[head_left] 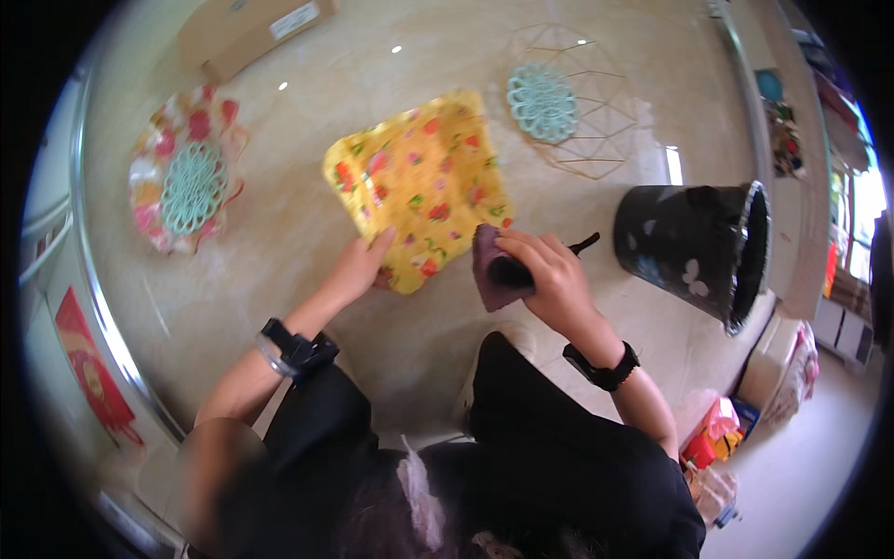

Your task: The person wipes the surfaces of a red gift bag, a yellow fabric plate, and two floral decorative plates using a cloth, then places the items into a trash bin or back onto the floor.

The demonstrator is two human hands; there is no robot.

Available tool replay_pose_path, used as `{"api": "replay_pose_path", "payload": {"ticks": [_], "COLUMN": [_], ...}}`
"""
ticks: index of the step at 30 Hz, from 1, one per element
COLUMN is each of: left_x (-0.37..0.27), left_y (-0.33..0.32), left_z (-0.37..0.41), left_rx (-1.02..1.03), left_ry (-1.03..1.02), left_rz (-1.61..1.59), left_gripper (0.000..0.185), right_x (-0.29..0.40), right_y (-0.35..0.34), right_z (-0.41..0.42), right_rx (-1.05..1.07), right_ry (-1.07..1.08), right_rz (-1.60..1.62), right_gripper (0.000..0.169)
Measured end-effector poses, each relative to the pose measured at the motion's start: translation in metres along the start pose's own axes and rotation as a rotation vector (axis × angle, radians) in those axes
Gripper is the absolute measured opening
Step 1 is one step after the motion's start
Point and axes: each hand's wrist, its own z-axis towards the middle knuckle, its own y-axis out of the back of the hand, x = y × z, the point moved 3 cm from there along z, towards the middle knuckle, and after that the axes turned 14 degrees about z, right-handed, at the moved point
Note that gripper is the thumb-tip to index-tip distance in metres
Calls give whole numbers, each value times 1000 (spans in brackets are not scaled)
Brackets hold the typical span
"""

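Observation:
A square yellow tray (426,182) with a flower and strawberry pattern is tilted above the tiled floor. My left hand (367,264) grips its near left corner, thumb on the upper face. Close to the tray's near right corner, my right hand (541,269) holds a purple cloth (489,286) together with a black object, whose thin dark end sticks out past the fingers; its kind cannot be told. Beyond the tray to the right, a mint-green openwork mat (543,103) lies in a gold wire basket (594,150). Another mint-green mat (194,187) rests on a petal-patterned dish (148,202) at the left.
A black bin (677,241) lies on its side at the right, its mouth facing right. A cardboard box (244,35) stands at the far left. Red and orange packages (712,437) sit at the lower right, beside a pale box-like item (768,356). Metal-edged furniture borders the left side.

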Motion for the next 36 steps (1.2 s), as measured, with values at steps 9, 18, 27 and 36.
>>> {"api": "replay_pose_path", "payload": {"ticks": [9,18,27,36], "left_x": [4,-9,5,-2], "left_y": [-6,-10,-6,-19], "left_z": [-5,-16,-13,-14], "left_rx": [-325,-305,-343,-417], "left_ry": [-267,-387,-177,-317], "left_rz": [319,316,296,326], "left_gripper": [34,33,34,29], "right_x": [18,-11,-46,-2], "right_y": [-106,-89,-74,-96], "right_z": [15,15,22,12], "right_rx": [29,-59,-10,38], "right_ry": [222,146,-36,70], "right_rz": [-87,-183,-346,-172], "right_gripper": [23,17,28,30]}}
